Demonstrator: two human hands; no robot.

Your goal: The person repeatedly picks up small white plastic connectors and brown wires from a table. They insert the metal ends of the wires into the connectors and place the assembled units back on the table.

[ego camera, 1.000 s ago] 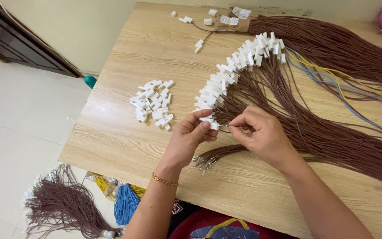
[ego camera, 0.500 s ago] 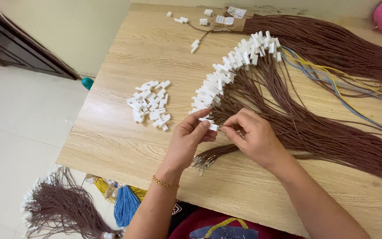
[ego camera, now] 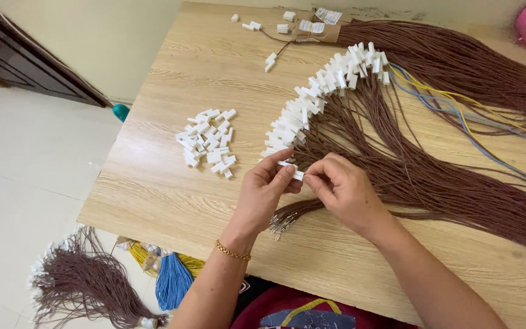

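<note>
Surface: light wood-grain tabletop [ego camera: 171, 201], its near edge over a pale tiled floor [ego camera: 25, 183].
Left hand [ego camera: 266, 195]: fingers pinched on a small white connector [ego camera: 292, 170], held just above the tabletop.
Right hand [ego camera: 342, 192]: fingers closed at the connector's other end.
Around: loose white connectors [ego camera: 208, 143]; brown wires [ego camera: 433, 183] fanned right.
Floor: brown wire bundle [ego camera: 86, 286].

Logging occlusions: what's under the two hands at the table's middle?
Under the left hand and right hand: brown wires with metal-tipped ends, on the wooden table. The white connector is mostly covered by fingers.
</note>
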